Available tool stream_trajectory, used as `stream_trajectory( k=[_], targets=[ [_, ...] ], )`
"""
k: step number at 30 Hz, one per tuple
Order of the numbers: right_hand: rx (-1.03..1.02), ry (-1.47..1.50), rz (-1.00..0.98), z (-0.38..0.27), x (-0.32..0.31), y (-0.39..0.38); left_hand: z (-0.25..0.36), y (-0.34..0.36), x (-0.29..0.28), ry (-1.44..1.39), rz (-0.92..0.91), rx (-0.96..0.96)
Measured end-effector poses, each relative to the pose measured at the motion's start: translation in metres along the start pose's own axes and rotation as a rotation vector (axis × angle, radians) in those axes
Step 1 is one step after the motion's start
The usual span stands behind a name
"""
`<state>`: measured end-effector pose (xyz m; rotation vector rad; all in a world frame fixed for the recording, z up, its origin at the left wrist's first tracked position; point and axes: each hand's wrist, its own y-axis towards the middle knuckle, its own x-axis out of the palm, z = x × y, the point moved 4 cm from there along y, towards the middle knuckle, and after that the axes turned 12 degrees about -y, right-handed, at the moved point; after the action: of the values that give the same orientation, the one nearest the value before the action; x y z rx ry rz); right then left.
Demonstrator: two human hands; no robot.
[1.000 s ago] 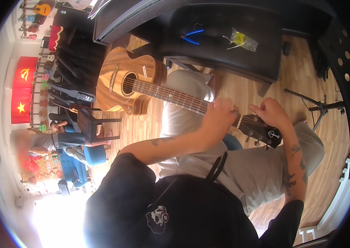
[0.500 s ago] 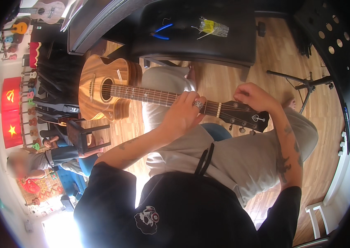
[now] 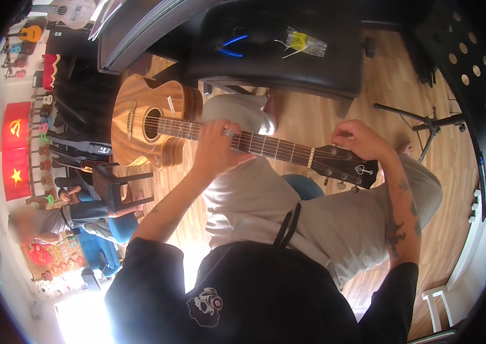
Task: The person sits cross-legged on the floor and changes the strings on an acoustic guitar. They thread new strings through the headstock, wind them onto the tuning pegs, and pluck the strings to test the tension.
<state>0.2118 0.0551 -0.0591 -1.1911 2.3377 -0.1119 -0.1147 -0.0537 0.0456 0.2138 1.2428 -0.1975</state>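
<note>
Since the earlier frames, the left hand (image 3: 215, 150) has slid along the neck of the acoustic guitar (image 3: 181, 129), leaving the headstock end for a spot nearer the body; the right hand (image 3: 364, 140) has stayed at the headstock (image 3: 346, 166). The guitar lies across the person's front, its brown wooden body at far left and black headstock at right, the neck passing over a leg in grey trousers (image 3: 334, 229). Curled over the neck, the left hand, with a ring on one finger, touches the fretboard; whether it presses any strings I cannot tell. The right hand is bent, fingers curled in, at the headstock's far edge; whether it pinches a tuning peg is unclear.

Beyond, a black bench (image 3: 266, 71) bears blue-handled pliers (image 3: 233, 47) on the left and a clear and yellow packet (image 3: 308, 43) farther right. A perforated black music stand (image 3: 444, 41) rises at far right. At far left, a person (image 3: 51, 221) sits beyond a dark chair (image 3: 105, 180), near small guitars hung on the wall.
</note>
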Motion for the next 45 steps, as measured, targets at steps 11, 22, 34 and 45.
stream_trajectory(
  k=[11, 22, 34, 45],
  targets=[
    [-0.026, -0.101, 0.096, 0.004, 0.009, -0.002, -0.077, -0.025, -0.021, -0.044, 0.066, -0.059],
    [0.043, -0.082, 0.059, -0.002, 0.009, -0.001, -0.071, -0.042, -0.019, -0.100, 0.257, -0.080],
    [0.013, -0.105, 0.092, -0.013, 0.012, -0.005, -0.080, -0.048, -0.013, -0.100, 0.271, -0.122],
    [-0.016, 0.102, -0.227, -0.004, -0.005, 0.009, -0.077, -0.046, -0.007, -0.045, 0.254, -0.054]
  ],
)
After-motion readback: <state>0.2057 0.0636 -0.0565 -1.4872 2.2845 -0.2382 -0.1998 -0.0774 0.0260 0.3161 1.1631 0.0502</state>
